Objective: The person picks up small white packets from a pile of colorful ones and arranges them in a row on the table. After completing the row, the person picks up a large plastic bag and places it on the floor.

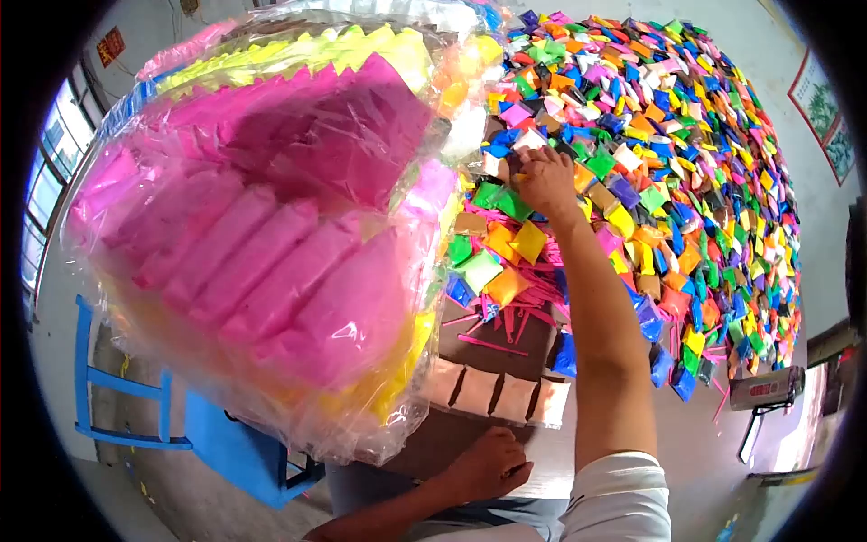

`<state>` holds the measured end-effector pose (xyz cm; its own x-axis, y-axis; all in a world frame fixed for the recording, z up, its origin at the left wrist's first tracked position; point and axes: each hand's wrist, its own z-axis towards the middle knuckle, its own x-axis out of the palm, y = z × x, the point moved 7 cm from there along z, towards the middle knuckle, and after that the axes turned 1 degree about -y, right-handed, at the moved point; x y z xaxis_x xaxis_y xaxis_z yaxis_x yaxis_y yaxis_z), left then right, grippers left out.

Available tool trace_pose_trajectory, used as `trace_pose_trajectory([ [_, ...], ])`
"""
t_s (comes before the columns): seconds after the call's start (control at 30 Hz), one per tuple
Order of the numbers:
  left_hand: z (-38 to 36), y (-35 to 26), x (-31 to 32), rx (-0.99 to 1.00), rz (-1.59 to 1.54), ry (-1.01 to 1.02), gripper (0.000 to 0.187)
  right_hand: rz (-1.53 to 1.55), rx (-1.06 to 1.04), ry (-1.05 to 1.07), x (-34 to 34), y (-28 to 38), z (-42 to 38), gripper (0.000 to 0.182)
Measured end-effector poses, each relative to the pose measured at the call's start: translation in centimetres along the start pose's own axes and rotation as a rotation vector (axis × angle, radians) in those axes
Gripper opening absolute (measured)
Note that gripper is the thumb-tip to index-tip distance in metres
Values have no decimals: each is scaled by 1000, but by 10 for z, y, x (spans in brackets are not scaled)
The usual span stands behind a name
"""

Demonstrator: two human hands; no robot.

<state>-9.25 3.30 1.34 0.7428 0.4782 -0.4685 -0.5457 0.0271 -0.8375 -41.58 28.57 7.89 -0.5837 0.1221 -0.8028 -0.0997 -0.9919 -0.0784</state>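
My right hand (547, 181) reaches into the near left part of a large heap of small coloured packets (668, 181). Its fingers are bent down and drawn together, with a white packet (530, 139) right at the fingertips. What they grip, if anything, is hidden. Close to my body, my left hand (488, 465) is curled closed at the table's near edge; its palm side does not show. Just beyond it lies a row of several peach-coloured packets (477, 391), side by side on the brown table (533, 361).
Clear plastic bags of pink packets (298, 244), with yellow ones behind, fill the left foreground. Pink plastic sticks (519, 312) lie under the heap's near edge. A blue chair (135, 379) and a blue stool (235, 443) stand at left. A grey cylinder-like object (766, 388) is at right.
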Motion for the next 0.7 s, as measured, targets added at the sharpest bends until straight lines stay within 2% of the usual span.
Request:
trace_pose_trajectory([
  [0.1,2,-1,-1,-22,-16,-12,23,-33,15,77,-28,-12,4,31],
  [0.13,2,-1,0,-22,-24,-10,23,-10,79,86,-30,-16,11,24],
  [0.23,1,-1,0,-23,-23,-7,23,120,-119,-26,-35,2,24,16],
  [0.27,1,-2,-1,-19,-12,-8,23,183,-47,-99,-25,7,25,10],
  [0.37,3,-2,-3,-44,-18,-2,21,410,121,96,28,27,24,21],
  [0.47,4,-5,-6,9,0,-59,22,241,104,-39,57,39,13,18],
  [0.5,5,-7,-8,47,15,-91,23,233,115,-28,59,38,15,18],
  [0.57,3,-6,-4,1,19,-61,24,216,138,0,60,33,14,18],
  [0.6,4,-5,-4,-18,25,-50,25,243,117,-44,53,30,12,18],
  [0.7,1,-2,-2,-33,-22,-48,19,606,181,-244,26,17,6,20],
])
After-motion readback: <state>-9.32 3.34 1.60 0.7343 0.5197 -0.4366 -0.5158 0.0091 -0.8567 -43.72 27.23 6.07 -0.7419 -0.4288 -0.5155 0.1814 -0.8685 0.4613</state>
